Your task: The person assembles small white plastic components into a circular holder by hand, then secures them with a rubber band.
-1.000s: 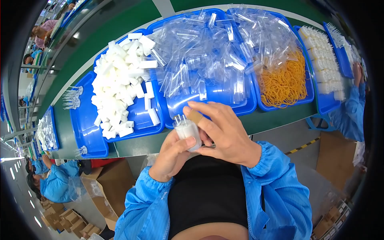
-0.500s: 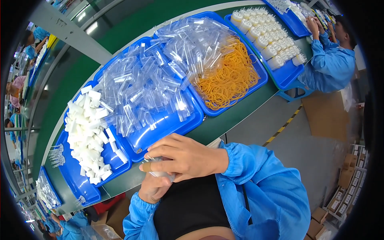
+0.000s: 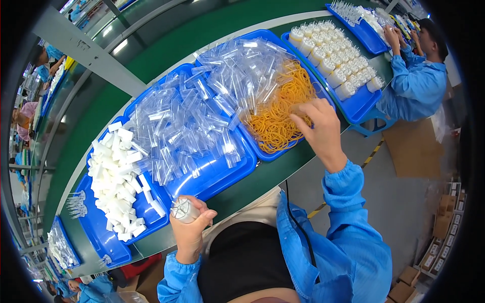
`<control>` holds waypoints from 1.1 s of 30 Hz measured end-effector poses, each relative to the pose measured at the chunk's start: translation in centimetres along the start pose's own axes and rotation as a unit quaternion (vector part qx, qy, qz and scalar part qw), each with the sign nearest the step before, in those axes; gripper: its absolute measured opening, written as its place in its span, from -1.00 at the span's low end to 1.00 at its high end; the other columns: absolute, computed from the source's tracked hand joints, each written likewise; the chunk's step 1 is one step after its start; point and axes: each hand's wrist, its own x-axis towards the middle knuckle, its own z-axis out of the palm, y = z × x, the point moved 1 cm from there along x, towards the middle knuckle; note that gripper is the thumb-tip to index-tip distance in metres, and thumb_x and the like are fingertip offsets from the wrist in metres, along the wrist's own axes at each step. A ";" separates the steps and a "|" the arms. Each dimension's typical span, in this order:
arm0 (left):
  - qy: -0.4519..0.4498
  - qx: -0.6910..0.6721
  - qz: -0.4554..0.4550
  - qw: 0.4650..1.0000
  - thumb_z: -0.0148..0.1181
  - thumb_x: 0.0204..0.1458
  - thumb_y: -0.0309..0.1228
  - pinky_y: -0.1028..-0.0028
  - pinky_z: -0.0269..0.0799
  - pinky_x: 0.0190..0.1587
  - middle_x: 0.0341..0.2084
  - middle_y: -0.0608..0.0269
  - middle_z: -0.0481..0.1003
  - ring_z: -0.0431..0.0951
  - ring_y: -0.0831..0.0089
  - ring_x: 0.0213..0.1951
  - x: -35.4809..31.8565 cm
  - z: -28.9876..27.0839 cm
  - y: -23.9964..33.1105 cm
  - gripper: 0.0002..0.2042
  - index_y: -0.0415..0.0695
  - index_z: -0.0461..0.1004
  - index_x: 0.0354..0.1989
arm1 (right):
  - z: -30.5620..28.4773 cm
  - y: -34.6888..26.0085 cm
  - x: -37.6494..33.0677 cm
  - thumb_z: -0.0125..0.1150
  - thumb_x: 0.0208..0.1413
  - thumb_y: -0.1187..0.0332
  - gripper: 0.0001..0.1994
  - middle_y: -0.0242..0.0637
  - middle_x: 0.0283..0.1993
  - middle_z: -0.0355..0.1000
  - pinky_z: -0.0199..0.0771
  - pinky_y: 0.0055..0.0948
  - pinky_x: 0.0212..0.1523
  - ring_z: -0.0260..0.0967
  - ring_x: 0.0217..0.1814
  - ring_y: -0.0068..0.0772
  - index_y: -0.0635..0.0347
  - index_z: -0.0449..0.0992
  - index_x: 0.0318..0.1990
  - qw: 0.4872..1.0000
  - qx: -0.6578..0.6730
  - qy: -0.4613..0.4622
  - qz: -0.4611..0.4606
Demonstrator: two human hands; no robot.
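Observation:
In my left hand (image 3: 191, 230) is an upright white cylindrical bundle (image 3: 185, 210), its top showing clear plastic and thin dark lines; my fingers wrap round it. My right hand (image 3: 322, 127) hovers over a heap of yellow-orange rubber bands (image 3: 278, 123), thumb and fingers apart, with nothing clearly between them. A tan wrap covers one of its fingertips. The bands share a blue tray (image 3: 326, 101) with a pile of clear plastic sleeves (image 3: 242, 68). More clear plastic pieces (image 3: 174, 118) fill the tray beside it, in front of my left hand.
White foam-like blocks (image 3: 118, 187) overfill a tray at left. Beyond it lie thin white pins (image 3: 77, 204) in a blue tray. Rows of finished-looking white bundles (image 3: 336, 58) stand in a tray at far right, near a co-worker in blue (image 3: 417, 83). A metal post (image 3: 91, 50) rises behind.
My right hand has left the bundle and moved right and away to the rubber bands. The left hand keeps the bundle, now showing its top.

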 end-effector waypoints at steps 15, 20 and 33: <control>0.066 0.025 0.068 0.995 0.41 -0.09 -0.64 0.48 0.57 -0.27 -0.50 0.16 0.56 0.62 0.44 -0.38 -0.4 -1.6 0.0 -0.73 -0.29 0.45 -0.25 | 0.7 -5.1 3.5 0.11 0.27 0.42 -0.89 -0.23 -0.24 0.53 0.45 -0.50 -0.08 0.45 -0.19 -0.51 0.29 0.43 -0.20 0.873 0.441 0.051 0.200; 0.102 0.051 0.224 0.968 0.47 -0.10 -0.60 0.44 0.53 -0.08 -0.27 0.07 0.60 0.60 0.42 -0.18 0.7 -1.2 0.9 -0.72 -0.22 0.42 -0.33 | 3.8 -15.2 0.0 0.17 0.19 0.50 -0.95 -0.24 -0.25 0.56 0.43 -0.49 -0.11 0.46 -0.21 -0.50 0.28 0.46 -0.26 0.789 0.557 -0.226 0.127; -0.129 -0.147 0.004 0.981 0.36 -0.01 -0.48 0.51 0.50 -0.18 -0.43 0.22 0.57 0.59 0.53 -0.32 -0.7 -2.7 1.8 -0.83 -0.22 0.47 -0.35 | 5.4 -19.8 -2.2 0.21 0.08 0.58 -0.54 0.09 0.11 0.40 0.47 -0.30 0.07 0.46 0.11 -0.15 0.29 0.20 0.12 0.725 0.630 -0.222 0.171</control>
